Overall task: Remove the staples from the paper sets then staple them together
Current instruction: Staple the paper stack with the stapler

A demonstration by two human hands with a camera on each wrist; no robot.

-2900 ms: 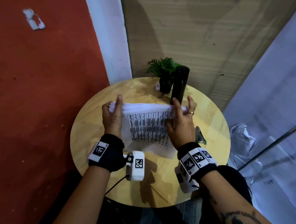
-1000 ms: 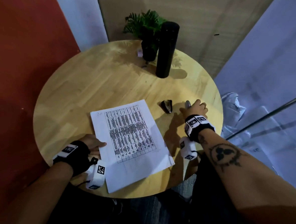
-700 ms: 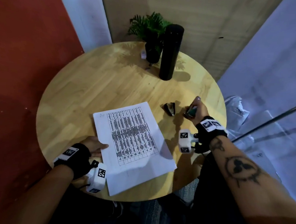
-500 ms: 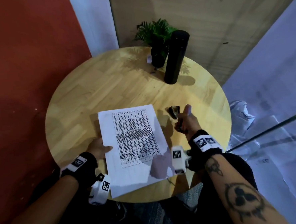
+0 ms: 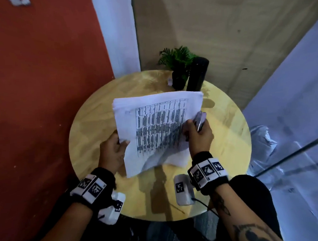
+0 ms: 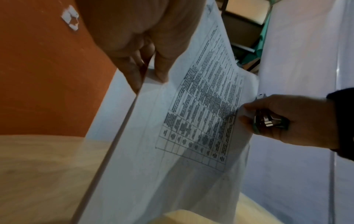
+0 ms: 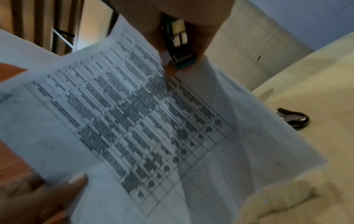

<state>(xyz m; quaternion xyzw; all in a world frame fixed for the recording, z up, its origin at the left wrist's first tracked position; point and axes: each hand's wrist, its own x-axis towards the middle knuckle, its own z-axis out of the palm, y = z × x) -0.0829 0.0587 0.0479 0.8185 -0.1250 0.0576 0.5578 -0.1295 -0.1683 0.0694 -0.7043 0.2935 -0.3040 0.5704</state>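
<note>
The white printed paper stack (image 5: pixel 158 127), flat on the round wooden table (image 5: pixel 91 122) a moment ago, is now lifted; left hand (image 5: pixel 112 153) pinches its edge, right hand (image 5: pixel 199 134) grips the small teal-and-metal stapler (image 5: pixel 200 120), probably about to staple.

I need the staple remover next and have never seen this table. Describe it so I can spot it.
On the round wooden table, look right of the lifted paper stack. The staple remover lies there alone: small, black, glossy and claw-shaped, unlike the teal stapler held in the right hand.

one paper stack (image 5: pixel 154 124), one stapler (image 5: pixel 200 120), one staple remover (image 7: pixel 293 118), one flask (image 5: pixel 197 74), one plant (image 5: pixel 177 61)
</note>
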